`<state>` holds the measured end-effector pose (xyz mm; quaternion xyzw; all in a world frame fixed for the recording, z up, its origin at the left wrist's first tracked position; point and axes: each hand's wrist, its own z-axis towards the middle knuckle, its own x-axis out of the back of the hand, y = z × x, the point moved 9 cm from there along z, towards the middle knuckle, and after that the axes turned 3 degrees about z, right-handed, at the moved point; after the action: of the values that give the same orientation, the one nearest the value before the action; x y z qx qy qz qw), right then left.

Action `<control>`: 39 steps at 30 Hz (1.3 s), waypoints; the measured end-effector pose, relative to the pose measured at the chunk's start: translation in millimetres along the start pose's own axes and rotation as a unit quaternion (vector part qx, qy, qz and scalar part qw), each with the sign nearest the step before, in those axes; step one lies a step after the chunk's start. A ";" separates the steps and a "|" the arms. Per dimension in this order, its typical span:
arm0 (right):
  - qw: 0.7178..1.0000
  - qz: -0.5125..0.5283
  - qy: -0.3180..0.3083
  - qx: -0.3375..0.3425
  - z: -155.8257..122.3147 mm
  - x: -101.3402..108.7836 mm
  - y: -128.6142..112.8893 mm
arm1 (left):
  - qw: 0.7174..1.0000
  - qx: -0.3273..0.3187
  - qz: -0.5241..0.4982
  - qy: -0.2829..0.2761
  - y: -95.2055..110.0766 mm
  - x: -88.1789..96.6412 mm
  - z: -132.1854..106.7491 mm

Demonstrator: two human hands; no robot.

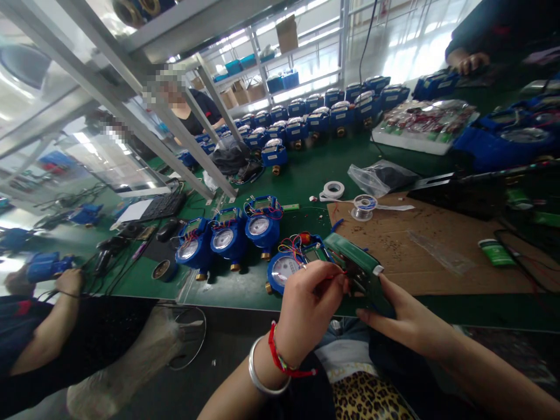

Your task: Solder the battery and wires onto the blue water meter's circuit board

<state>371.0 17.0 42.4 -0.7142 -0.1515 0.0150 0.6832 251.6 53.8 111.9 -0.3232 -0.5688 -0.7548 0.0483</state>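
Observation:
In front of my body my right hand (398, 318) is closed around the lower end of a green elongated casing (355, 254), which is tilted and shows a dark inner side. My left hand (308, 309) pinches a thin red wire close to that inner side; the fingers partly hide it. Just beyond my left hand lies a blue water meter (282, 269) with a round dial and loose coloured wires (294, 240). To its left stand several more blue meters (227, 238) in a row, with wires on top.
A cardboard sheet (394, 245) bears a solder wire spool (364, 207) and a green cylinder (496, 252). Behind it are a tape roll (333, 189) and a foam tray (411, 139). Rows of meters (319, 121) line the back. Co-workers' hands (472, 62) show right and left; metal posts rise left.

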 end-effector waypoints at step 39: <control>0.923 0.359 -0.132 -0.031 -13.5 -21.6 19.1 | 0.942 0.186 -0.275 -0.056 -49.9 0.0 1.9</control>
<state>357.2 -1.6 20.5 -0.7329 0.0260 0.3486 0.5836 230.4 72.9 70.9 -0.1815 -0.7675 -0.6001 -0.1336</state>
